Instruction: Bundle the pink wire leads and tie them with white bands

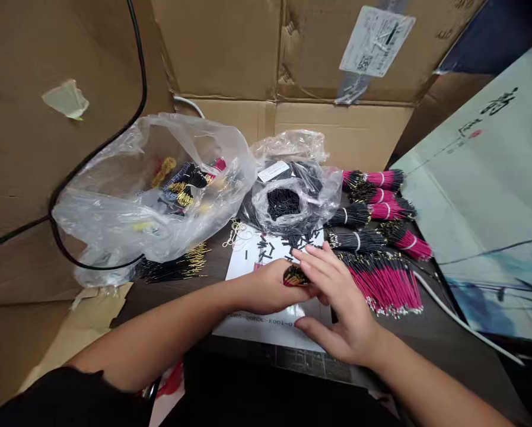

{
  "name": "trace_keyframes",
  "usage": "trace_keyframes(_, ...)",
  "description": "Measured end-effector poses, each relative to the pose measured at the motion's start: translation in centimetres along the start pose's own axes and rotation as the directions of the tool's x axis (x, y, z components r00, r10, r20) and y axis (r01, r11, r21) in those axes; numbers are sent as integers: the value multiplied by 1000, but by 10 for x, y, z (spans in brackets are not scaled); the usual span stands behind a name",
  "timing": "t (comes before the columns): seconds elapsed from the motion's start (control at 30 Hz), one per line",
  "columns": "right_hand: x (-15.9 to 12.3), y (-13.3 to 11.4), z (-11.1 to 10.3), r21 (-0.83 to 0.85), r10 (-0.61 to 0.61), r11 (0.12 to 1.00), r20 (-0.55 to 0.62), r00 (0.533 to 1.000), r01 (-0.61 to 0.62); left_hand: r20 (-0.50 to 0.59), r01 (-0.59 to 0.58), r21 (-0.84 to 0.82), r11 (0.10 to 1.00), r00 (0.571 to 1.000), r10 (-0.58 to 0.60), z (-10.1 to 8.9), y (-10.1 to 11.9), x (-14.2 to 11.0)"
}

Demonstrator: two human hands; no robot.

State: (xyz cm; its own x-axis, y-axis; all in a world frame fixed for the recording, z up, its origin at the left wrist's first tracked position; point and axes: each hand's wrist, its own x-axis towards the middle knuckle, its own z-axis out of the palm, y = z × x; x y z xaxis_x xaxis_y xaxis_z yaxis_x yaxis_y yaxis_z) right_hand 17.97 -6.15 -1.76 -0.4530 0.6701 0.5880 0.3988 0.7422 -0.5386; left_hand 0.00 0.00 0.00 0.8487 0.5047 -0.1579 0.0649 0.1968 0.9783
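My left hand (pixel 266 290) is closed around a bundle of thin wires (pixel 296 275), whose dark, gold and reddish ends show above the fist. Against that bundle and the left fingers lies my right hand (pixel 337 296), its fingers stretched out and its thumb apart. Beneath both hands is a printed white sheet (pixel 257 326). Short black sleeves (pixel 266 248) are scattered on the sheet's upper part, just beyond my hands. Close to my right hand, many loose pink-and-black wires (pixel 385 284) lie side by side with pale tips.
Tied pink-and-black wire bundles (pixel 384 209) lie at the right. An open plastic bag (pixel 283 204) holds black pieces; a larger bag (pixel 159 196) holds wire bundles. Rubber bands (pixel 236 234) and black-and-gold wires (pixel 177 265) lie left of the sheet. Cardboard (pixel 221 47) walls the back.
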Motion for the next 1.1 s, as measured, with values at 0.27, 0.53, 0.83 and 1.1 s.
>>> trace_keyframes(0.27,-3,0,-5,-52,-31,998,-26,999,30,170,64,-104,992,984,-45,-2,-5,-7)
trace_keyframes(0.53,-2,-3,-2,-32,-29,999,-46,999,27,276,147,-151,978,956,-102,-4,-5,-8)
trace_keyframes(0.83,0,-3,-1,-35,-25,999,33,999,26,268,244,-241,939,947,-178,-1,-12,-10)
trace_keyframes(1.1,0,-4,6,-352,-157,922,32,987,158,27,157,-388,908,987,-159,9,-5,-7)
